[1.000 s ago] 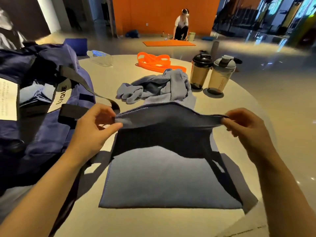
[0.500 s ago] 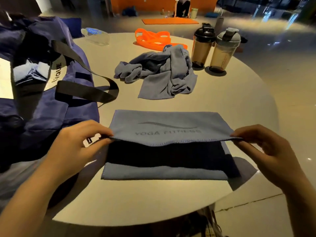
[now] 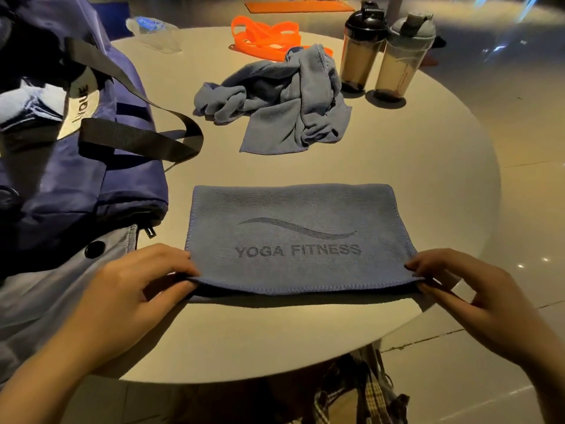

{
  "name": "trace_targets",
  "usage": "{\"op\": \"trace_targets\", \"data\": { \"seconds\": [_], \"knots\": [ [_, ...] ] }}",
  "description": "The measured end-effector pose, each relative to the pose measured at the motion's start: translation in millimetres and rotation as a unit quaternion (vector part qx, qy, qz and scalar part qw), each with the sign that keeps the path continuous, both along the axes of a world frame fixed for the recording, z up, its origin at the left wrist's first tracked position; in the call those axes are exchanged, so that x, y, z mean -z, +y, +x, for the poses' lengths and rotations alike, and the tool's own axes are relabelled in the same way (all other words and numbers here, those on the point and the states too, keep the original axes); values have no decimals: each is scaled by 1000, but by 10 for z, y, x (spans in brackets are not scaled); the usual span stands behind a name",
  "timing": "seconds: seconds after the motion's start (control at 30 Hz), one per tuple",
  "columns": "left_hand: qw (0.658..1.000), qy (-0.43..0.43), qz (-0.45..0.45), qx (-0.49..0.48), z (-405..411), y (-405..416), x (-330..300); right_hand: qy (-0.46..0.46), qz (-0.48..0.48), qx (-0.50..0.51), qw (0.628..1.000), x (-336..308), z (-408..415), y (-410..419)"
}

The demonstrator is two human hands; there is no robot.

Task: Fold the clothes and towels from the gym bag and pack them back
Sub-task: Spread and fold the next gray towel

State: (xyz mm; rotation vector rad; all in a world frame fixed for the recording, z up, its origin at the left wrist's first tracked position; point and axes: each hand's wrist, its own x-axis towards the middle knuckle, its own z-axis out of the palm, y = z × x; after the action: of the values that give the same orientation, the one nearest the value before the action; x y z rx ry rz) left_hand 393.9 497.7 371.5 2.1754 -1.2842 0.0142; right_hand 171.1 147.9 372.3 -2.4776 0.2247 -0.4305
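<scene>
A blue towel (image 3: pixel 296 237) printed YOGA FITNESS lies folded in half on the round table (image 3: pixel 412 179), its upper layer almost level with the lower one at the near edge. My left hand (image 3: pixel 140 283) pinches its near left corner. My right hand (image 3: pixel 470 289) pinches its near right corner. A second blue towel (image 3: pixel 284 99) lies crumpled farther back. The navy gym bag (image 3: pixel 76 166) stands open at the left with pale folded cloth (image 3: pixel 24 108) inside and a black strap (image 3: pixel 134 139) hanging over the table.
Two shaker bottles (image 3: pixel 385 53) stand at the back right. Orange resistance bands (image 3: pixel 266 36) and a clear plastic bottle (image 3: pixel 156 32) lie at the far side. A grey garment (image 3: pixel 46 301) lies under my left forearm. Plaid fabric (image 3: pixel 360 396) shows below the table's near edge.
Both hands brought the towel's far edge over and down toward me, closing the fold. The raised layer now rests flat on the lower one, logo up.
</scene>
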Motion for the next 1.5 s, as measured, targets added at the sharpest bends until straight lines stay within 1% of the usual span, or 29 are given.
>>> {"op": "trace_targets", "data": {
  "seconds": [0.13,0.27,0.37,0.43,0.5,0.57,0.67,0.73,0.83,0.87,0.9,0.93,0.97,1.0,1.07,1.1,1.13,1.2,1.27,1.33,1.37,1.4,1.43,1.5],
  "knots": [
    [999,37,5,-1,0,46,31,-1,5,-5,1000,98,-7,15],
    [1000,12,-19,-11,-22,11,40,-16,9,-7,1000,105,27,17],
    [997,3,-69,-28,-31,-11,-28,-62,42,4,997,53,57,25],
    [996,-14,-78,-28,-20,-6,-64,-94,43,16,995,26,36,21],
    [998,-21,-52,-5,-21,13,-63,-85,32,8,996,14,1,28],
    [999,-20,-25,22,-47,45,-2,-53,20,-9,998,54,-40,46],
    [999,-23,-23,27,-87,82,91,-36,15,-7,999,133,-86,65],
    [999,-42,-16,30,-107,73,102,-31,1,11,999,144,-77,82],
    [995,-92,9,36,-132,51,110,-34,-63,18,997,168,-42,112],
    [994,-103,10,31,-137,46,102,-41,-71,20,996,160,-26,122],
    [994,-105,0,24,-138,35,87,-50,-58,24,997,150,-10,121],
    [995,-94,-18,10,-134,19,50,-60,-21,32,997,114,13,129],
    [996,-71,-46,-9,-121,-3,-9,-69,41,41,996,61,46,135],
    [995,-38,-84,-33,-104,-31,-84,-86,109,46,989,-14,89,140],
    [984,63,-153,-66,-39,-103,-274,-140,211,31,967,-226,186,137],
    [979,96,-167,-69,-8,-143,-374,-156,249,13,956,-326,221,119],
    [979,99,-164,-66,22,-178,-462,-170,278,-4,945,-422,246,87],
    [982,76,-158,-67,67,-236,-646,-198,274,-13,941,-628,298,63],
    [973,101,-192,-83,58,-292,-822,-233,220,19,947,-812,339,53],
    [949,157,-259,-84,62,-351,-967,-271,187,76,941,-961,354,34],
    [931,209,-291,-73,61,-379,-1040,-283,182,90,937,-1027,341,25],
    [919,235,-310,-65,96,-398,-1074,-290,177,102,935,-1102,343,42],
    [905,280,-314,-66,109,-423,-1123,-286,170,106,937,-1155,351,42],
    [895,334,-280,-94,215,-468,-1025,-238,162,115,951,-1146,446,-8]
  ]
}}
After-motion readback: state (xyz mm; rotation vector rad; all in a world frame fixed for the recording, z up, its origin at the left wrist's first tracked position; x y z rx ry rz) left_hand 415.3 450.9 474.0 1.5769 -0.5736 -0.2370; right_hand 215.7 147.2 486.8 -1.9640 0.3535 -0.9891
